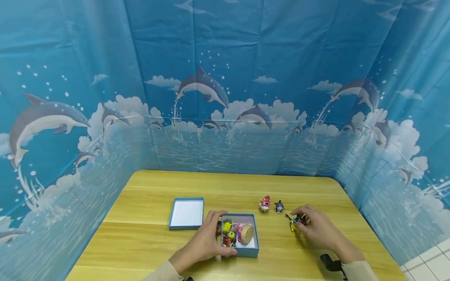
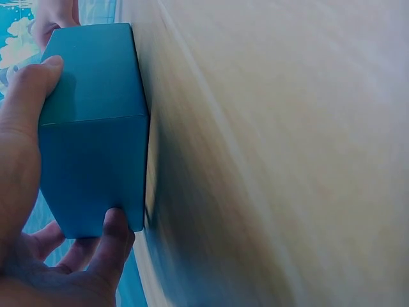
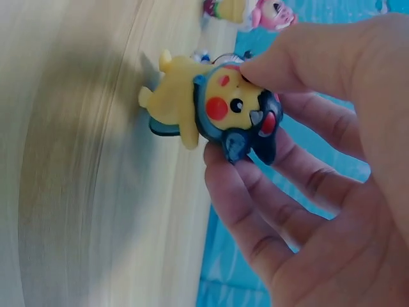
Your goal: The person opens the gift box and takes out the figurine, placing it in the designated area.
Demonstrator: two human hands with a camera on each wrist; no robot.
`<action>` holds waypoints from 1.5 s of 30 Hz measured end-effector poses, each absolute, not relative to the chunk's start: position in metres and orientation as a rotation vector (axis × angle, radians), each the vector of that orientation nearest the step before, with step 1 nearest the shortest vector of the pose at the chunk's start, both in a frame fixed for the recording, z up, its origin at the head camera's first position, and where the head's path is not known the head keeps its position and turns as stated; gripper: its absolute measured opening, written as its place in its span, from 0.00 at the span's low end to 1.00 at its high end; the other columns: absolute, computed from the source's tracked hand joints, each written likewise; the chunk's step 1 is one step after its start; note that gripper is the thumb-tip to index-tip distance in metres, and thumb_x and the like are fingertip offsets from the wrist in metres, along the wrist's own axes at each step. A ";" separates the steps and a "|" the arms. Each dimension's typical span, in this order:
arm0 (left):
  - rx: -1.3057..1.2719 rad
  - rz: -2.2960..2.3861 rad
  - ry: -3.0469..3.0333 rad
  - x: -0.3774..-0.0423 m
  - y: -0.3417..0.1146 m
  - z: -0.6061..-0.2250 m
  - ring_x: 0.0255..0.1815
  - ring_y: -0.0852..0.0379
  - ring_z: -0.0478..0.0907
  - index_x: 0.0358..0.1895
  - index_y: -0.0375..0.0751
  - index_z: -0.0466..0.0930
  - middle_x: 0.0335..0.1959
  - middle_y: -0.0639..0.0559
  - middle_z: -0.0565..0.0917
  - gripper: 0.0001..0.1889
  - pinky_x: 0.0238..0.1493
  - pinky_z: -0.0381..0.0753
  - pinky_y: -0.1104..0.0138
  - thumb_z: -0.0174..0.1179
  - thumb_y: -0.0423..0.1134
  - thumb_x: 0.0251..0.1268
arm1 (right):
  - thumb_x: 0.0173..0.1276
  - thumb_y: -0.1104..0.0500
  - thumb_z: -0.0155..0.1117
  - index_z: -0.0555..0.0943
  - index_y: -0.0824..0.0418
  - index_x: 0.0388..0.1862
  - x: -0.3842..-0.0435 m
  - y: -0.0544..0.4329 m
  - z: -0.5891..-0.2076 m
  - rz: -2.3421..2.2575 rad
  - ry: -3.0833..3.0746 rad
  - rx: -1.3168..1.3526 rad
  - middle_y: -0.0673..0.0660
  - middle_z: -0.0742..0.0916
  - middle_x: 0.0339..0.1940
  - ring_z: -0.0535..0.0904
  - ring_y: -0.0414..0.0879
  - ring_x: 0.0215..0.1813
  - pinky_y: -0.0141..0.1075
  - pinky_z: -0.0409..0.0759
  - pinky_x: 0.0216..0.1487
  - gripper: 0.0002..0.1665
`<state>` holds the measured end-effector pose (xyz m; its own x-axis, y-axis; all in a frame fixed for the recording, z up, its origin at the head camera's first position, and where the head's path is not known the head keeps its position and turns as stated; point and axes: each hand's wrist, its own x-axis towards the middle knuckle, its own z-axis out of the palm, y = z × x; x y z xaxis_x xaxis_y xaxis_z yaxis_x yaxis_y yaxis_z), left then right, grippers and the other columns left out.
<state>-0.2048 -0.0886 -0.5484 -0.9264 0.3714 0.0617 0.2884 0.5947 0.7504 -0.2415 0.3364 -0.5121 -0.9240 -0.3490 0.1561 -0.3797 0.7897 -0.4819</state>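
Observation:
My left hand (image 1: 202, 246) grips a blue box (image 1: 247, 252) at its left side, thumb on the near wall and fingers at the far corner. Several small figurines lie in the box, among them yellow ones (image 1: 227, 227) and a pink one with a round beige base (image 1: 247, 234). To the right, my right hand (image 1: 320, 229) pinches a yellow figurine (image 3: 176, 96) with red cheeks and a dark hood by its head. Whether its feet touch the table cannot be told. Beyond that hand stand a pink figurine (image 1: 265, 204) and a grey one (image 1: 279, 207).
A blue-rimmed box lid (image 1: 186, 213) with a white inside lies left of the box on the wooden table (image 1: 140, 218). A dolphin-print curtain (image 1: 225, 148) hangs behind the table and along both sides. White floor tiles (image 1: 429, 261) show at lower right.

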 end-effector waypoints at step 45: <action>0.549 1.195 2.743 -0.204 -0.088 -0.546 0.71 0.50 0.81 0.92 0.50 0.62 0.78 0.47 0.74 0.68 0.76 0.87 0.45 0.91 0.68 0.52 | 0.73 0.73 0.81 0.94 0.60 0.59 -0.286 0.343 -0.540 0.705 -2.684 0.518 0.66 0.90 0.58 0.91 0.60 0.54 0.55 0.94 0.50 0.18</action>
<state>-0.2045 -0.0878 -0.5456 -0.9299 0.3641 0.0518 0.2858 0.6269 0.7248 -0.2859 0.3425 -0.5396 -0.8839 -0.2621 0.3872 -0.4185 0.8128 -0.4052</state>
